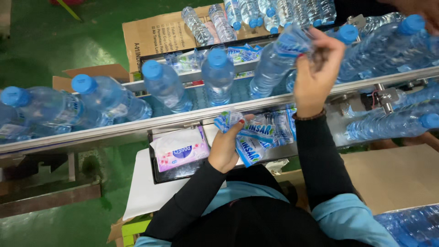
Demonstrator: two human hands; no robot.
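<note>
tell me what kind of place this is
Most likely a water bottling plant's labelling line: blue-capped bottles ride a metal conveyor rail, the left hand holds loose label sleeves, and the right hand reaches a bottle.

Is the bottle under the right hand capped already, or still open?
Cannot tell. The right hand and the label sleeve it is pulling over the water bottle hide its top; the neighbouring bottle shows a blue cap.

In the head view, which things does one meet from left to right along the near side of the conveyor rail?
Tissue pack → left hand holding a bunch of blue-and-white bottle labels → right forearm in a black sleeve → cardboard sheet.
</note>
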